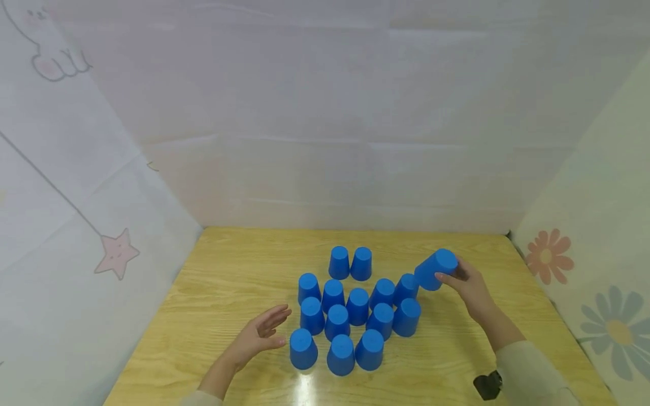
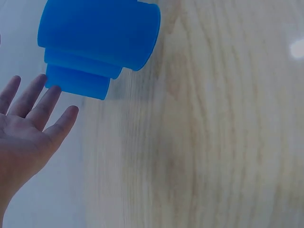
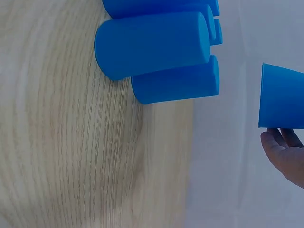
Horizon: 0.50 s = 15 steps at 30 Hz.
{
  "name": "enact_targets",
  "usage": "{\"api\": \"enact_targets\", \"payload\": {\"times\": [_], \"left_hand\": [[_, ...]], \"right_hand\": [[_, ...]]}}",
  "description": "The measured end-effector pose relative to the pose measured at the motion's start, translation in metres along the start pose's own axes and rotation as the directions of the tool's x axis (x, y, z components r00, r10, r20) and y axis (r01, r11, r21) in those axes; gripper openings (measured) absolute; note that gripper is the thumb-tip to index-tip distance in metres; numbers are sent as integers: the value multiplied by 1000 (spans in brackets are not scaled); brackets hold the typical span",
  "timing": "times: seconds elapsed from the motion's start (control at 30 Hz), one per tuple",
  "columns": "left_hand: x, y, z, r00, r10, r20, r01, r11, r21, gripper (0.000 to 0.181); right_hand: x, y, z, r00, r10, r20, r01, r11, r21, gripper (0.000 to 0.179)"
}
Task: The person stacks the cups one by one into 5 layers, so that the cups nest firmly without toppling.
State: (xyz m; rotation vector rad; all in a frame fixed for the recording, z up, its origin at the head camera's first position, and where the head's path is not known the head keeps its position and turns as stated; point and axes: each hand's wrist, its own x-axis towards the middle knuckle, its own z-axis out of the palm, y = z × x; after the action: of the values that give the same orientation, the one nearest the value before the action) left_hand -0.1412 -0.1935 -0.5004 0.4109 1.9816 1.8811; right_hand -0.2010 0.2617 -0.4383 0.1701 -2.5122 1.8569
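My right hand (image 1: 472, 287) grips a blue cup (image 1: 435, 269), tilted and raised at the right end of a group of blue cups. The same held cup (image 3: 283, 97) shows at the right edge of the right wrist view, with fingertips at its lower side. Left of the group, my left hand (image 1: 258, 336) is held with fingers extended and nothing in it. Nearest to it are a front-row cup (image 1: 303, 351) and a cup behind that (image 1: 312, 317). In the left wrist view the left hand (image 2: 31, 128) has its fingers spread beside cups (image 2: 97, 35).
Several upside-down blue cups (image 1: 358, 307) stand in loose rows on the wooden table (image 1: 228, 270). Two more cups (image 1: 350, 264) stand together behind them. A small black object (image 1: 488, 385) lies by the right sleeve. Pale cloth walls (image 1: 325, 141) surround the table.
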Motion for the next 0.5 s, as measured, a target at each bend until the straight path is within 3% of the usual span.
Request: {"api": "enact_targets", "payload": {"times": [0.5], "left_hand": [[-12, -12, 23, 1000, -17, -16, 17, 999, 44, 65]], "right_hand": [[46, 29, 6, 992, 107, -68, -108, 994, -2, 71]]}}
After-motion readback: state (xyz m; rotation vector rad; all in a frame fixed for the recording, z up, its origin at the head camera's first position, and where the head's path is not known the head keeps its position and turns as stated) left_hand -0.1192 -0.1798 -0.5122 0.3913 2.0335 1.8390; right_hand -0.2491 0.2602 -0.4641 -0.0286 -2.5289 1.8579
